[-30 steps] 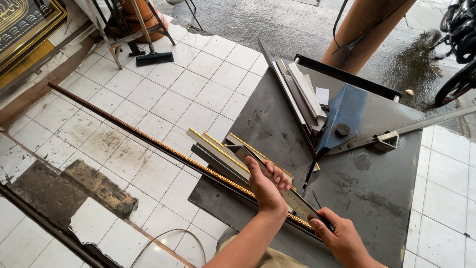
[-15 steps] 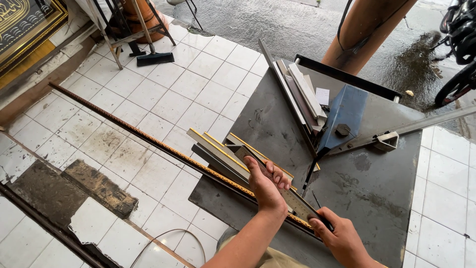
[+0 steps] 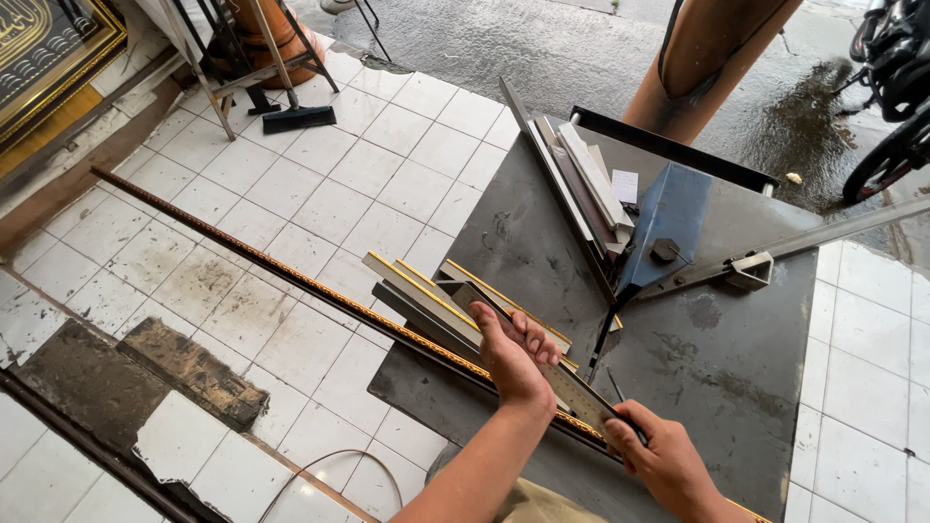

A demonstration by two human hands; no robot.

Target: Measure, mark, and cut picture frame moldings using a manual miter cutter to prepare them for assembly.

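Note:
My left hand [image 3: 516, 354] presses down on a flat metal ruler [image 3: 581, 395] laid along a long dark moulding strip with a gold patterned edge [image 3: 291, 278]. The strip runs from the tiled floor at the left across the near edge of a dark metal table [image 3: 736, 368]. My right hand [image 3: 664, 458] grips a thin dark pen or marker at the ruler's near end, its tip against the strip. Short cut moulding pieces with gold edges [image 3: 426, 295] lie under and beside my left hand.
A blue mitre cutter [image 3: 668, 228] with a long grey lever handle [image 3: 823, 237] sits at the table's far side, beside stacked grey strips [image 3: 581, 184]. White floor tiles lie to the left, with broken patches [image 3: 184, 368]. A brown pillar [image 3: 712, 63] and a motorbike wheel [image 3: 886, 155] stand beyond.

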